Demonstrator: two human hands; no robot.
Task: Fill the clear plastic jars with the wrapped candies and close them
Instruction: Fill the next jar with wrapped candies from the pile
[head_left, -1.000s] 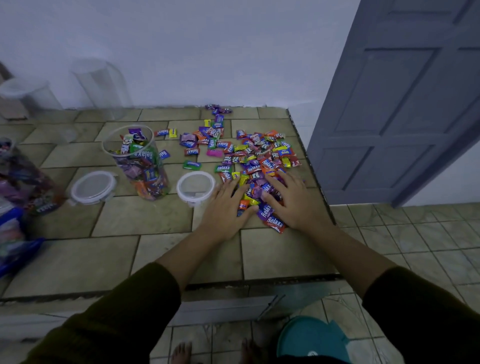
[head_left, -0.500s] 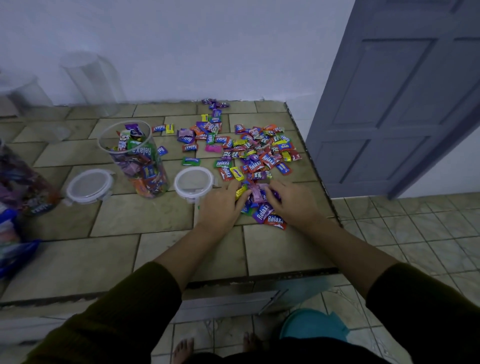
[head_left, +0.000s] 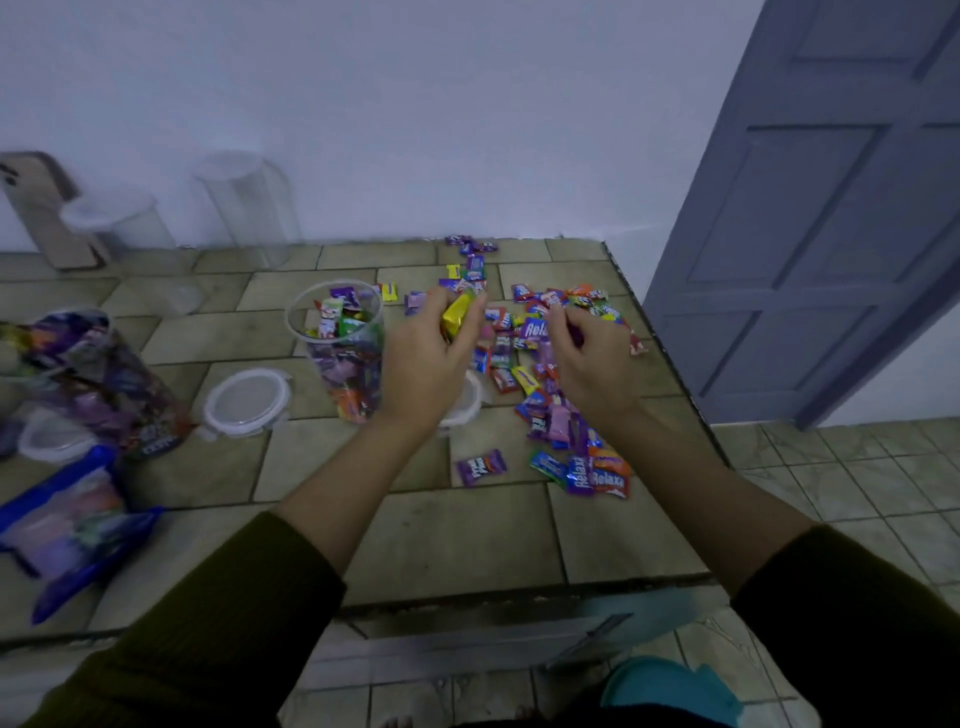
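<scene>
An open clear jar (head_left: 340, 358), partly filled with wrapped candies, stands on the tiled counter (head_left: 457, 535). My left hand (head_left: 434, 364) is raised just right of the jar, shut on a fistful of candies with a yellow wrapper showing. My right hand (head_left: 592, 358) is lifted above the loose candy pile (head_left: 540, 353), fingers curled around some candies. Two white-rimmed lids lie flat: one (head_left: 247, 402) left of the jar, the other (head_left: 467, 402) mostly hidden under my left hand. Two empty clear jars (head_left: 249, 208) stand by the wall.
A filled jar (head_left: 98, 384) lies tilted at the left, beside blue candy bags (head_left: 72, 525). The counter's right edge drops to a tiled floor beside a grey door (head_left: 831, 234). A teal object (head_left: 670, 691) sits below the front edge.
Both hands gathered candies from the near end of the pile, closed on them and rose. The left hand has moved toward the open jar. A few candies now lie scattered near the front.
</scene>
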